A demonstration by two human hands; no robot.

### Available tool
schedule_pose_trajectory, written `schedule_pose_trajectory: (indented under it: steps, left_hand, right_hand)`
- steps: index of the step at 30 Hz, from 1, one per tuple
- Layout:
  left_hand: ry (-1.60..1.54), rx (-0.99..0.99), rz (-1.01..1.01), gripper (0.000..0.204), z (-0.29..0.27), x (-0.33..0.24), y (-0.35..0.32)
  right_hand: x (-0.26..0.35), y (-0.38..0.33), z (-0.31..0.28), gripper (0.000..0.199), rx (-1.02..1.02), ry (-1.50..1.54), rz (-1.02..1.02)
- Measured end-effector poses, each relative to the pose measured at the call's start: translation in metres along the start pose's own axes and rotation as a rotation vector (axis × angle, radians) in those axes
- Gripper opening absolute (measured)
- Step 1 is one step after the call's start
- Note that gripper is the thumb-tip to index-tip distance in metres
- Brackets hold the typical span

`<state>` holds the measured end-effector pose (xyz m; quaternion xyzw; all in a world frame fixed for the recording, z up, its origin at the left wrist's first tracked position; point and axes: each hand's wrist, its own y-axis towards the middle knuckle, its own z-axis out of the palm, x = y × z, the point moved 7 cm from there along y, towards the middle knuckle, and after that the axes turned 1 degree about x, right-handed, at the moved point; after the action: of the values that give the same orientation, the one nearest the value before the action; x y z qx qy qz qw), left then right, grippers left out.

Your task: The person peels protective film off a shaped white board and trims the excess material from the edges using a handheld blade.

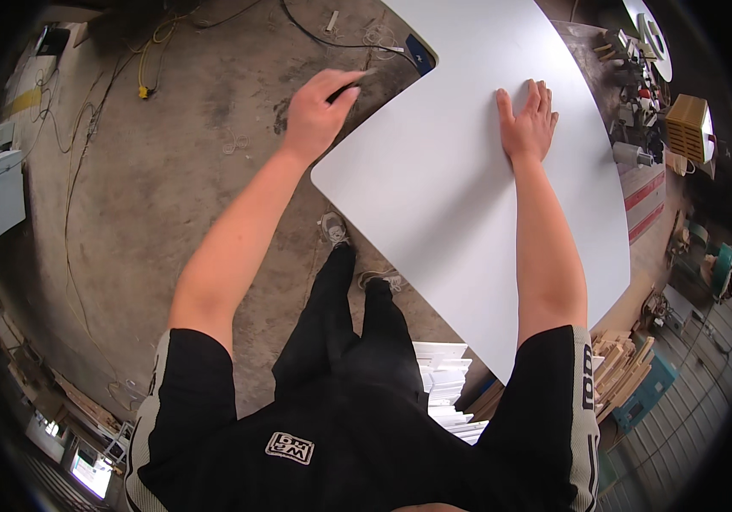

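Note:
A large white board [434,183] with rounded corners and a curved right side lies in front of me, with a notch cut in its far left edge. Resting flat on its surface is my right hand [528,126], fingers stretched and a little apart. My left hand [318,111] is raised just off the board's left edge. Its fingers are closed in a pinch on a small thin tool [364,75], slightly blurred, whose exact kind I cannot make out. Inside the notch, a dark blue object [419,55] shows in part.
Cables, one with a yellow plug [145,90], lie on the concrete floor [178,171]. Tools and small parts crowd the right side near a yellow-brown box [690,128]. White strips [444,375] are stacked by my legs, and wooden strips [622,367] lie at lower right.

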<state>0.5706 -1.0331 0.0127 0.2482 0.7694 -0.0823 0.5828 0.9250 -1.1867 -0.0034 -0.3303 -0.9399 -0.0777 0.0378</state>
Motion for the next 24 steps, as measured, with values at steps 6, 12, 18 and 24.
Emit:
schedule_pose_trajectory:
  steps: [6, 12, 18, 24]
  left_hand:
    - [0.155, 0.105, 0.154, 0.024, 0.080, 0.004, 0.077]
    - [0.327, 0.038, 0.201, 0.025, 0.108, -0.002, 0.094]
    - [0.198, 0.452, 0.285, 0.022, 0.116, -0.009, 0.096]
    - [-0.074, 0.707, 0.180, 0.025, 0.089, 0.010, 0.106]
  right_hand:
    - [0.004, 0.009, -0.001, 0.082, 0.009, -0.032, -0.004]
    - [0.005, 0.005, -0.004, 0.078, 0.011, -0.028, -0.004]
    - [0.005, 0.005, -0.007, 0.077, -0.002, -0.029, -0.012]
    - [0.008, 0.006, -0.006, 0.074, -0.002, -0.006, -0.028]
